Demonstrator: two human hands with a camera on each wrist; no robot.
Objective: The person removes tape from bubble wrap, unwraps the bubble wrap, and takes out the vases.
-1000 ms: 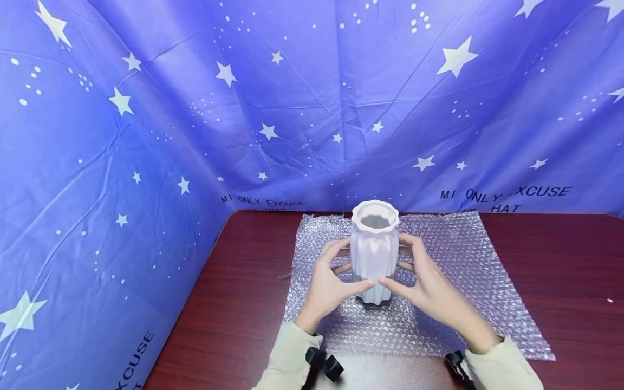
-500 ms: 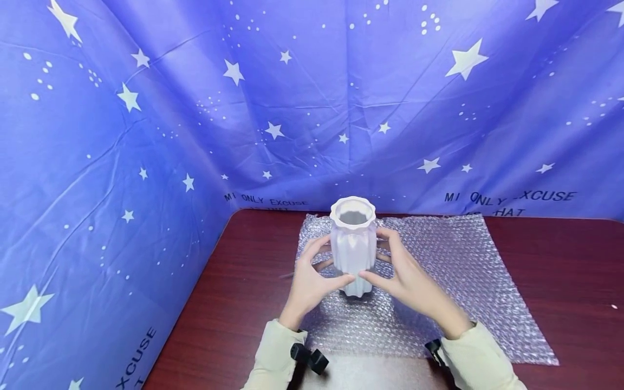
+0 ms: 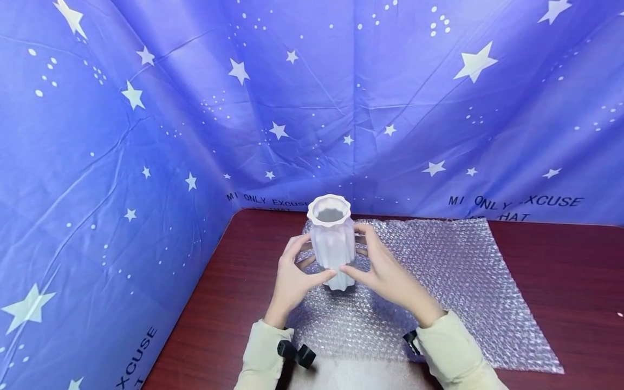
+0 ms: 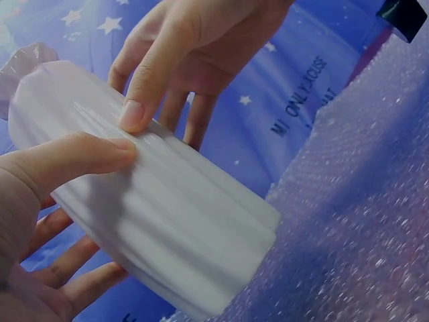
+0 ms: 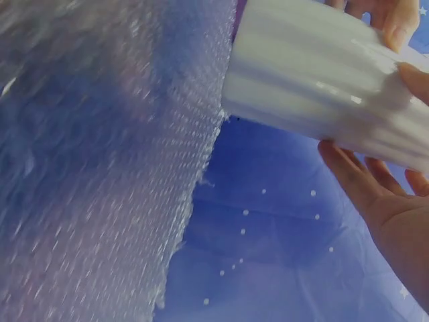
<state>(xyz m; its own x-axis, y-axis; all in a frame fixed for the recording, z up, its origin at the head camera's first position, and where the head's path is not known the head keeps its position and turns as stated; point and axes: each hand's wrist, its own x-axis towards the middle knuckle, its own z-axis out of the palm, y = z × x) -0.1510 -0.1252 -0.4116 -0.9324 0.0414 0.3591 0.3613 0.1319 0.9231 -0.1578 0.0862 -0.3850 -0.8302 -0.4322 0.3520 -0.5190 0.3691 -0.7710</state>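
An off-white fluted vase [image 3: 336,246] with a scalloped rim stands upright over the left part of a bubble wrap sheet [image 3: 453,281]. Whether its base touches the sheet is unclear. My left hand [image 3: 292,276] holds it from the left, thumb on the near face and fingers spread along the side. From the right, my right hand [image 3: 387,273] grips it the same way, the two thumbs almost meeting. In the left wrist view both thumbs press the vase [image 4: 194,221]. The right wrist view shows right-hand fingers [image 5: 355,174] against its side.
The bubble wrap lies flat on a dark red wooden table [image 3: 560,271]. A blue cloth [image 3: 312,97] with white stars hangs behind and along the left side. Black cameras sit at both sleeve cuffs. A tiny pale speck [image 3: 619,314] lies at the far right.
Both hands have shifted the vase leftward across the bubble wrap, from near its middle toward its left edge. The grip looks the same. The head view has turned slightly.
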